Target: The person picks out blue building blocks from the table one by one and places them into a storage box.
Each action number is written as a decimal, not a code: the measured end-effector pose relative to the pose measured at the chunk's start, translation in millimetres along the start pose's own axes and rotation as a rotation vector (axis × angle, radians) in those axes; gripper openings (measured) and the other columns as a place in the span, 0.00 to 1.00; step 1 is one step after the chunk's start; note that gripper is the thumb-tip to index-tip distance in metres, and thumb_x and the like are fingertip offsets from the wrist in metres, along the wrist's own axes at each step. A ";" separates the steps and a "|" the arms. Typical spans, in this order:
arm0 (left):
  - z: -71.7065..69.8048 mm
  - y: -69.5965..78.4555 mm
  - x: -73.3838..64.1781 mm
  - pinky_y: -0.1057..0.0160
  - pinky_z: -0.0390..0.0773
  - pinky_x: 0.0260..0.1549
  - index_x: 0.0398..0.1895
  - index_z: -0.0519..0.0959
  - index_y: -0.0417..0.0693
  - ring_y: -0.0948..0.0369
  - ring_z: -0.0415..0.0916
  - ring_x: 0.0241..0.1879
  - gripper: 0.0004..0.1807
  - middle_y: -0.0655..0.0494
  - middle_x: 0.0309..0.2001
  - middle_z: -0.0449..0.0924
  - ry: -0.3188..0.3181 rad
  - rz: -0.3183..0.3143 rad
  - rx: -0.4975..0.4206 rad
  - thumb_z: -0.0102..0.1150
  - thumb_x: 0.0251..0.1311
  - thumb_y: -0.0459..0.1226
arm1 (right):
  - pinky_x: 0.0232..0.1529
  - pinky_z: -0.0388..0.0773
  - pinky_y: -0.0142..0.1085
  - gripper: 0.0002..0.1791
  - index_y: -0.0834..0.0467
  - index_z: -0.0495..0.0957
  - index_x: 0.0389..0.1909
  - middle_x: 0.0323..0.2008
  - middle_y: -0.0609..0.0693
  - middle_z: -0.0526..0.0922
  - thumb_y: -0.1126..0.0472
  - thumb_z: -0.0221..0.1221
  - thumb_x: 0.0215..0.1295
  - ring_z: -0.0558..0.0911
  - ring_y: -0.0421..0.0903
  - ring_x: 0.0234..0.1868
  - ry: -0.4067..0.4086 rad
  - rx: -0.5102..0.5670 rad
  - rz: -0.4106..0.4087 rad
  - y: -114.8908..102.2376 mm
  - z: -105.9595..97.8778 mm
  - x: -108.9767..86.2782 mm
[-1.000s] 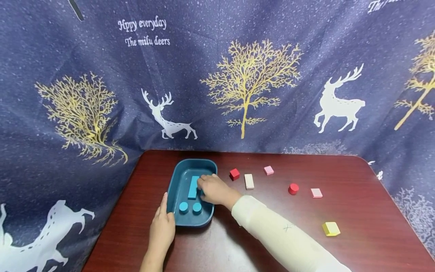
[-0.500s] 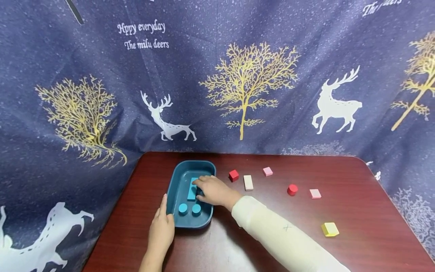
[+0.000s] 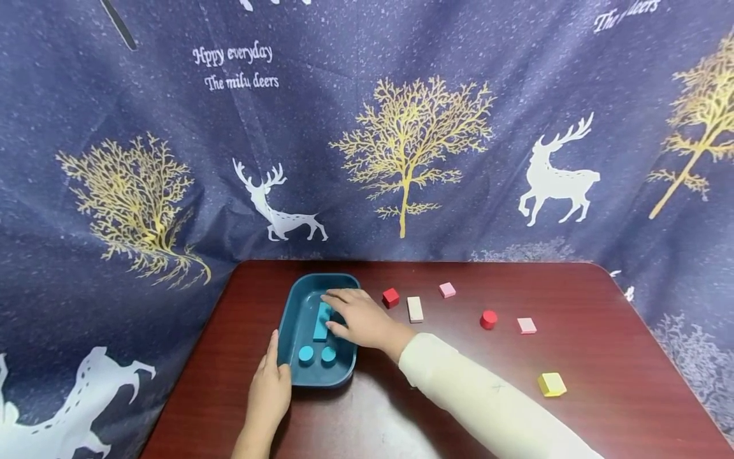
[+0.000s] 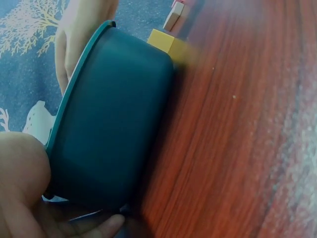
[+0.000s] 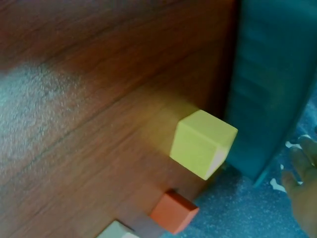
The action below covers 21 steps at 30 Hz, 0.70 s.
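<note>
A dark teal tray (image 3: pixel 291 319) stands on the left part of the table. In it lie a light-blue rectangular block (image 3: pixel 320 328) and two light-blue round blocks, one on the left (image 3: pixel 306 355) and one on the right (image 3: pixel 329 356). My left hand (image 3: pixel 271 392) rests on the tray's near left corner, its fingers along the outer wall and thumb at the rim. Over the tray's right side is my right hand (image 3: pixel 364 319), thumb apart from the fingers, with nothing visible between them. It touches or hovers by the rectangular block; what lies beneath it is hidden.
Right of the tray are a red cube (image 3: pixel 390 298), a cream block (image 3: pixel 415 310), pink tiles (image 3: pixel 447 290) (image 3: pixel 526 326), a red round block (image 3: pixel 489 319) and a yellow block (image 3: pixel 552 384). Another yellow block (image 5: pixel 203 144) sits close by the tray, hidden from the head view.
My right hand's fingers have loosened from a curl, and the hand has risen slightly over the rectangular block. The left hand stays at the tray corner. The head view has shifted a little.
</note>
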<state>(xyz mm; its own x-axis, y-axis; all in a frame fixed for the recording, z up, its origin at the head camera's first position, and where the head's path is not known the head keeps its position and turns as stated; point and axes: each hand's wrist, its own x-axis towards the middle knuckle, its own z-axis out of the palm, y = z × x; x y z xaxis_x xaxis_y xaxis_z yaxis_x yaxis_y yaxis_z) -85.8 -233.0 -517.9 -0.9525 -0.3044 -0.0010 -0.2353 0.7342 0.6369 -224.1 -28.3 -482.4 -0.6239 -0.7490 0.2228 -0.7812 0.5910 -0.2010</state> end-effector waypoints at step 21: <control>-4.2 -3.8 4.4 0.54 0.70 0.36 0.83 0.43 0.55 0.56 0.63 0.25 0.41 0.34 0.76 0.59 -0.104 -0.067 -0.034 0.41 0.68 0.34 | 0.76 0.47 0.63 0.44 0.50 0.56 0.80 0.78 0.56 0.60 0.33 0.52 0.70 0.57 0.57 0.80 0.050 -0.005 0.207 23.6 -46.8 -43.3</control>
<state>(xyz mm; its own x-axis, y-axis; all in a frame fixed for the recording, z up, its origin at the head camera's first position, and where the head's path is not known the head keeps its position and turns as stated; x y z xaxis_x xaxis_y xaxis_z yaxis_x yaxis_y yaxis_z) -88.2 -239.7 -517.2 -0.9503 -0.2858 -0.1231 -0.2937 0.6927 0.6587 -216.4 32.1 -452.1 -0.7711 -0.5959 0.2242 -0.6364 0.7321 -0.2430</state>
